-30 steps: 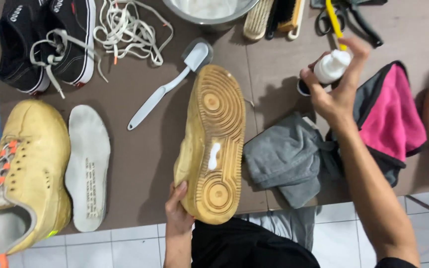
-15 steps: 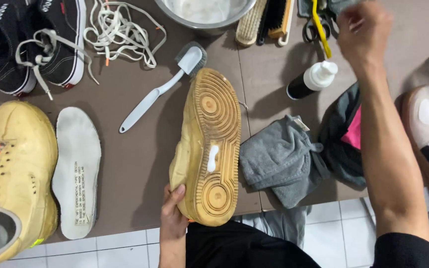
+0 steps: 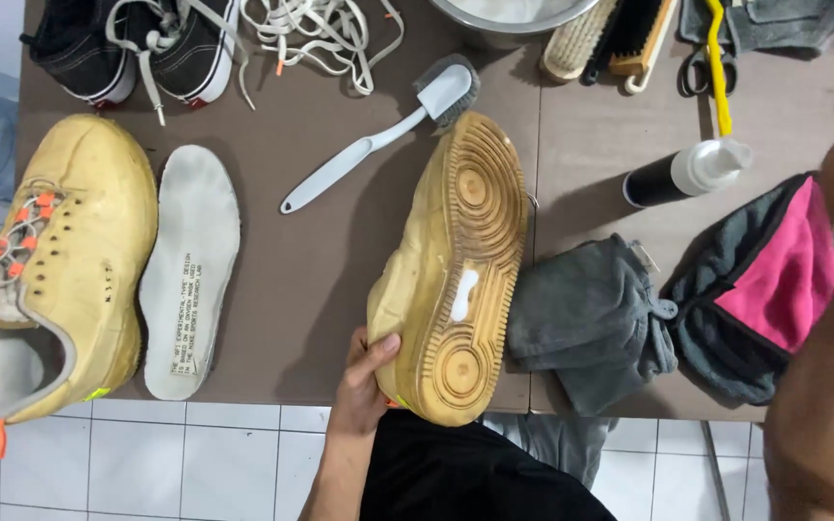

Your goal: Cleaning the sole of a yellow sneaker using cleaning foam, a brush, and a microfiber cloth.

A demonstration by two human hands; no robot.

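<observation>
1. L hand (image 3: 364, 371) gripping heel end of yellowed tan sneaker w/ ridged gum sole (image 3: 456, 275): thumb on sole edge, fingers wrapped behind upper, closed round it.
2. Sneaker tipped on its side, sole facing up toward cam, toe pointing away, heel at near table edge; white streak of cleaner (image 3: 463, 292) mid-sole.
3. R forearm (image 3: 827, 367) big & blurred at right edge, reaching up toward top right corner; R hand itself out of shot, so can't tell if spread or pinching.
4. To do step well, prob.: keep heel grip firm, sole level so white streak doesn't run; brace toe on table.
5. Long-handled grey plastic brush (image 3: 378, 140) just beside toe, near enough to grab; black bottle w/ white cap (image 3: 687, 174) lying on its side, right of toe.
6. Crumpled grey cloth (image 3: 586, 323) touching sole's right side; pink-and-grey towel (image 3: 764, 285) further right.
7. Surface: brown matte tabletop (image 3: 320, 280), crowded. Matching tan sneaker w/ orange lace loops (image 3: 60, 270) & white insole (image 3: 190, 270) at left; black canvas shoes (image 3: 132, 48), loose white laces (image 3: 320, 34), metal bowl rim (image 3: 514, 12), wood-backed brushes (image 3: 610, 34) along far edge.
8. Room: white tiled floor (image 3: 176, 463) below table edge; dark clothing at bottom centre.
</observation>
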